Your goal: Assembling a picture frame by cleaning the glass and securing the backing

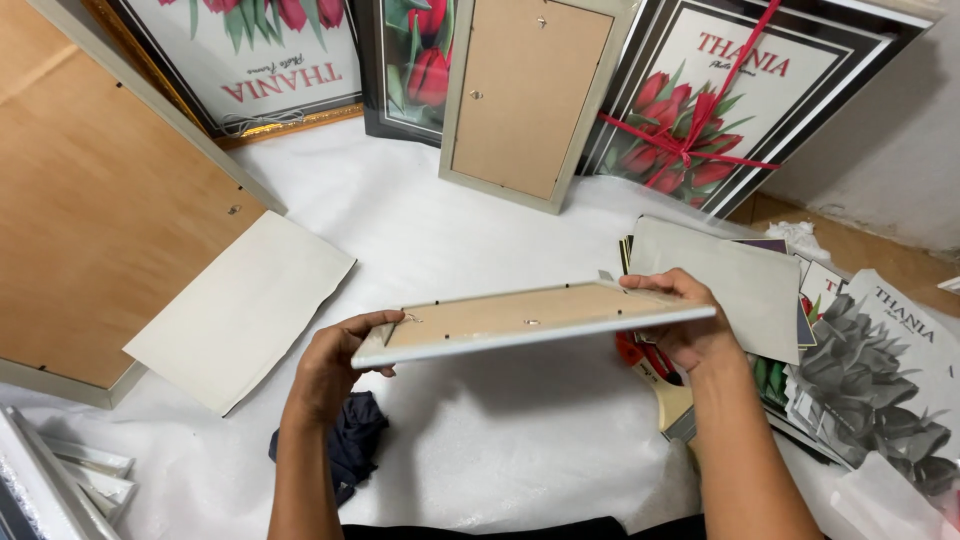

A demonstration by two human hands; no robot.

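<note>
At far left, large frame [90,200] lies back-up, grey card sheet [240,310] beside it; left hand [335,365] and right hand [690,325] pinch the ends of small white frame [530,320], fingers curled shut on its edges, held back-up above white cloth [480,440]; looks like backing check; next needs steady level grip.

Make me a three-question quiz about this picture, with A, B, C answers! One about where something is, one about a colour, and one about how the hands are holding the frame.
1. Where is the dark cloth?
A. on the white sheet below the held frame
B. on the wall
C. atop the big frame

2. What colour is the ribbon on the tulip picture?
A. blue
B. red
C. yellow

3. How is the small frame held?
A. one hand
B. lying untouched
C. both hands, backing up

Answers: 1 A, it lies near the left hand. 2 B, it crosses the picture in red. 3 C, the right hand grips the other end.
</note>
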